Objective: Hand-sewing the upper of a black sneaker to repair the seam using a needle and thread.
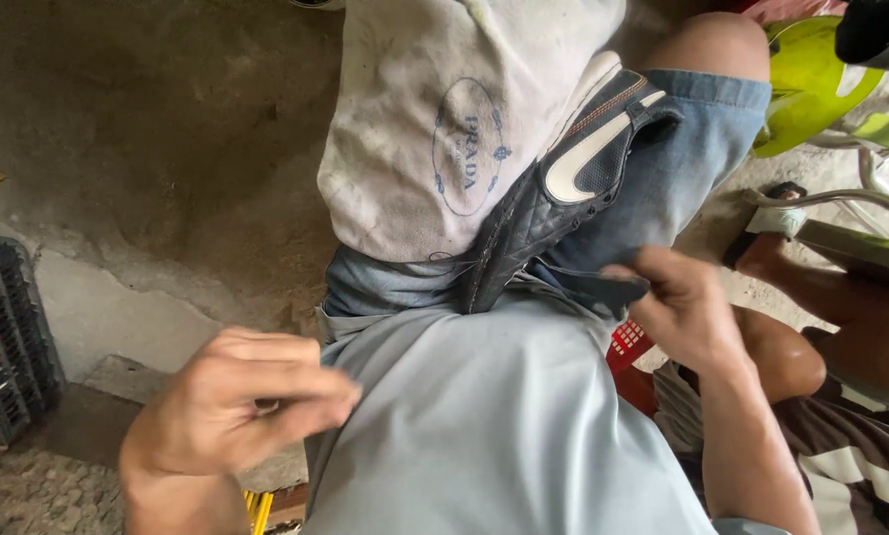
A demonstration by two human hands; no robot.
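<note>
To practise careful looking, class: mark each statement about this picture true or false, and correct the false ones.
1. A black shoe with a white stripe lies on the person's lap. True.
2. The right hand touches the shoe's dark edge. True.
3. The left hand grips the shoe. False: it is apart from the shoe, fingers pinched together.
4. The cloth on the lap is bright red. False: it is off-white.
</note>
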